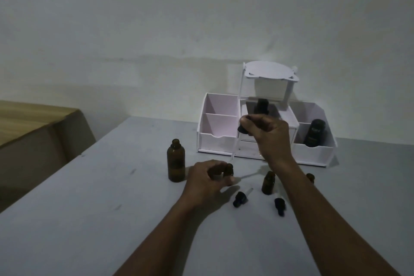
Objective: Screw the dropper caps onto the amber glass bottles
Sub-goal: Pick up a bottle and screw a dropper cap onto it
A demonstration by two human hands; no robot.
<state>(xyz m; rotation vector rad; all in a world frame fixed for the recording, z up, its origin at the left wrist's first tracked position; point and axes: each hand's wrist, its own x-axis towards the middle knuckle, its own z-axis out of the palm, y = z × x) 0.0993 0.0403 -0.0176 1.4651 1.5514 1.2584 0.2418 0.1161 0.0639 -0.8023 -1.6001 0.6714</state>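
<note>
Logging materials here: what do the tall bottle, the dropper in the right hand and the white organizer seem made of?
The tall bottle: likely amber glass, smooth; translucent brown body. The dropper in the right hand: dark matte cap, plastic or rubber; clear thin tube, glass or plastic. The white organizer: flat matte panels with cut edges, probably plastic or foam board.

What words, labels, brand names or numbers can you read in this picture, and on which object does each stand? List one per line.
No text can be read in this view.
Dark bottle in the white organizer's right compartment: faint pale marks near its top, too blurred and dim to read.
Amber bottles and dropper caps: no lettering visible.
</note>
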